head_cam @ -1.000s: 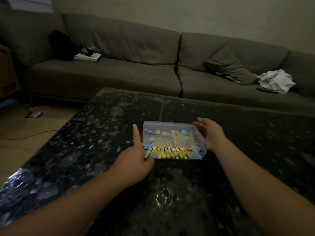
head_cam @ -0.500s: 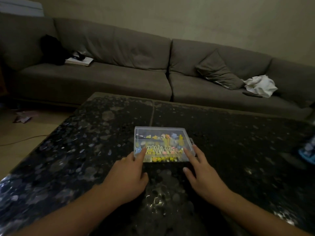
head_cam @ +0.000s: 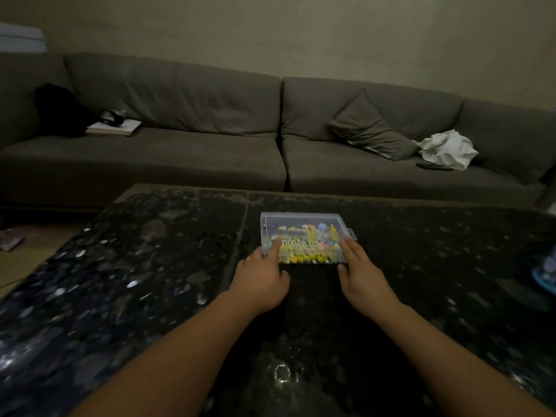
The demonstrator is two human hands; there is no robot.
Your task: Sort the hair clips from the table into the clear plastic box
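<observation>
A clear plastic box (head_cam: 304, 219) lies with its lid down on the dark speckled table (head_cam: 150, 266), a small latch tab sticking out on its right side. Through the lid I see several colourful hair clips (head_cam: 310, 245), mostly yellow with some pink and blue. My left hand (head_cam: 261, 278) is at the box's near left corner, its index finger pressing on the lid and the other fingers loosely bent. My right hand (head_cam: 359, 272) rests at the near right corner, straight fingers touching the lid's edge. No loose clips show on the table.
A long grey sofa (head_cam: 210, 164) runs behind the table, with a cushion (head_cam: 370, 127), a white cloth (head_cam: 448, 149), a book (head_cam: 114, 127) and a dark bag (head_cam: 60, 112) on it. A blue object (head_cam: 546, 272) sits at the table's right edge.
Both hands have moved from the box's sides to its near corners, and my fingers now press on the lid. The camera has tilted and the box sits farther from me.
</observation>
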